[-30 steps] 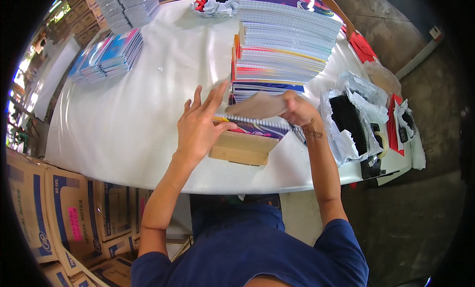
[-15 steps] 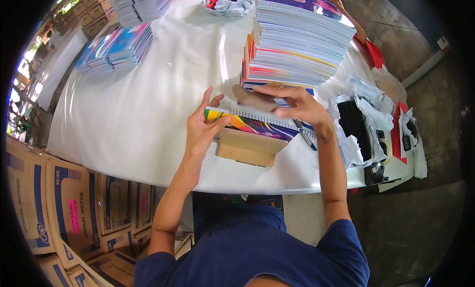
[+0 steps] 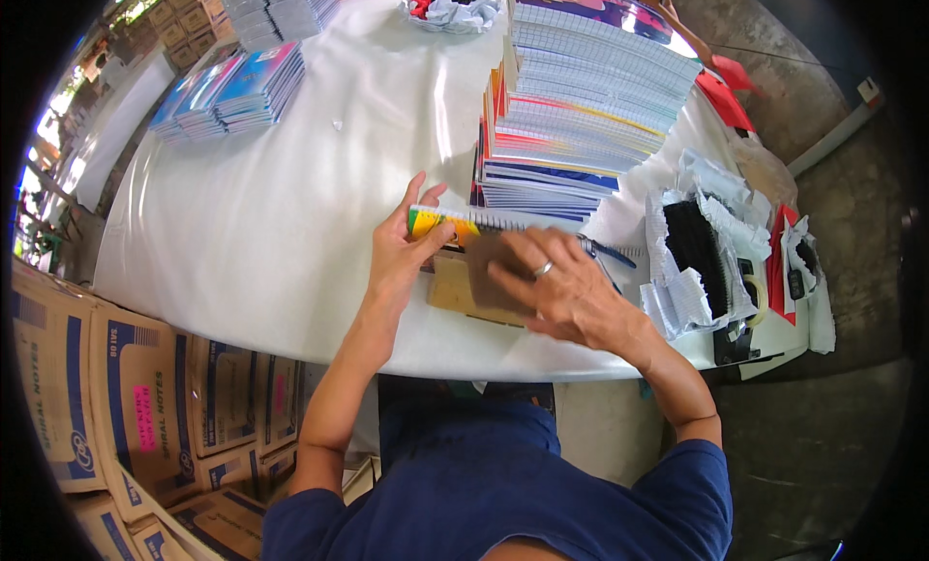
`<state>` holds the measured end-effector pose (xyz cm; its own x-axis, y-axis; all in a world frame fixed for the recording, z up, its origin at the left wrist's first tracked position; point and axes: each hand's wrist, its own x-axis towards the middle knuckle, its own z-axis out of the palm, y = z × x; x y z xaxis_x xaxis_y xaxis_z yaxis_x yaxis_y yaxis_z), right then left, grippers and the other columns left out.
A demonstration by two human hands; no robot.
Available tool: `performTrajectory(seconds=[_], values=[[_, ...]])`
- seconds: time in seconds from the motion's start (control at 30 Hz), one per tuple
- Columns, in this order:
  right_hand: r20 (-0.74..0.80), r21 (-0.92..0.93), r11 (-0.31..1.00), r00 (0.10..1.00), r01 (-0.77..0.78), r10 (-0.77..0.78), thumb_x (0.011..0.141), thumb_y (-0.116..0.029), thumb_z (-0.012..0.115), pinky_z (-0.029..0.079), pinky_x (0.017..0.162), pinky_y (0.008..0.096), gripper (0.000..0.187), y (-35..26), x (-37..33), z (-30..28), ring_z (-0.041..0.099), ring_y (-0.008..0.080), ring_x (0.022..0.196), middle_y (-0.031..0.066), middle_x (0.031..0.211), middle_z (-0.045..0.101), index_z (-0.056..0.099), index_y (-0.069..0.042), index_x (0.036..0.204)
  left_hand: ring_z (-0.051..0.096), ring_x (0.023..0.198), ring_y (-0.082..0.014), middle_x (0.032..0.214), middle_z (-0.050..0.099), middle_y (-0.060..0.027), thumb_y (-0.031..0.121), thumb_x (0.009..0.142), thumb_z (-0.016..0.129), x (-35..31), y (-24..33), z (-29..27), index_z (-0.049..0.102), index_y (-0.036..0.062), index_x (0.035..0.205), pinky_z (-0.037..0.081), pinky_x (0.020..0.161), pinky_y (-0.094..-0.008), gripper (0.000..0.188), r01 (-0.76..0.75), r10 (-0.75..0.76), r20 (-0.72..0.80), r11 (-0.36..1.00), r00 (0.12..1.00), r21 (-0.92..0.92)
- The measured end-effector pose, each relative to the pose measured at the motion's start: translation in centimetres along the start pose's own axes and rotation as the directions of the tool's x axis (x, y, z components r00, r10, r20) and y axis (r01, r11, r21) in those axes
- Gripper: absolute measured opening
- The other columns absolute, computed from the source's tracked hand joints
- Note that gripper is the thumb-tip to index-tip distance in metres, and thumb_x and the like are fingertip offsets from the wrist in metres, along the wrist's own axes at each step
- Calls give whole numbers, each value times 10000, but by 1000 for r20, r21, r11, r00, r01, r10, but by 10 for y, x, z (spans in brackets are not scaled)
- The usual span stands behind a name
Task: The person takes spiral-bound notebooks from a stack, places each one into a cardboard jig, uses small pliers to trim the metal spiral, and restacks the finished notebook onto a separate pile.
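Note:
My left hand (image 3: pixel 401 242) grips the left end of a colourful spiral notebook (image 3: pixel 445 230), thumb in front and fingers behind. The notebook stands tilted, its wire coil along the top edge, against a light brown support (image 3: pixel 453 288) that looks like cardboard or wood. My right hand (image 3: pixel 585 288), with a ring on one finger, is closed round a flat grey-brown piece (image 3: pixel 495 271). Motion blurs that piece, and its kind does not show. It lies across the notebook's front, hiding much of the cover and part of the support.
A tall stack of notebooks (image 3: pixel 590 87) stands behind my hands. To the right lie torn white wrapping with black wire coils (image 3: pixel 692 251), a tape roll (image 3: pixel 755 300) and a blue pen-like tool (image 3: pixel 614 255). Blue-covered books (image 3: pixel 242 87) sit far left; cartons (image 3: pixel 145 396) fill the lower left.
My right hand has swung down toward me with the grey-brown piece, from behind the coil to the notebook's front. My left hand keeps its hold, shifted slightly right.

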<state>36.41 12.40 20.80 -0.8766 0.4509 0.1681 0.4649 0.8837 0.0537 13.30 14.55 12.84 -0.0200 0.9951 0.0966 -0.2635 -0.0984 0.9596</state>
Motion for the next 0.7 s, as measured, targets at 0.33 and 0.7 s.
performTrajectory(seconds=[0.33, 0.7], values=[[-28, 515, 855, 998, 55, -48, 677, -291, 810, 384, 1042, 474, 586, 14, -2, -19, 438, 390, 1254, 202, 1325, 478, 661, -94, 1208, 425, 1354, -248, 1430, 480, -168, 67, 818, 748, 2, -7, -5, 262, 92, 1521, 491, 884, -249, 855, -31, 31, 21, 999, 999, -15], [208, 974, -114, 973, -196, 104, 891, -551, 603, 420, 1009, 348, 590, 123, 6, 29, 576, 256, 1134, 97, 1155, 671, 690, -30, 1153, 337, 1409, -240, 1495, 376, -191, 48, 745, 815, 2, -14, 2, 164, 118, 1545, 429, 1017, -286, 1034, -120, 121, 0, 988, 993, -100]])
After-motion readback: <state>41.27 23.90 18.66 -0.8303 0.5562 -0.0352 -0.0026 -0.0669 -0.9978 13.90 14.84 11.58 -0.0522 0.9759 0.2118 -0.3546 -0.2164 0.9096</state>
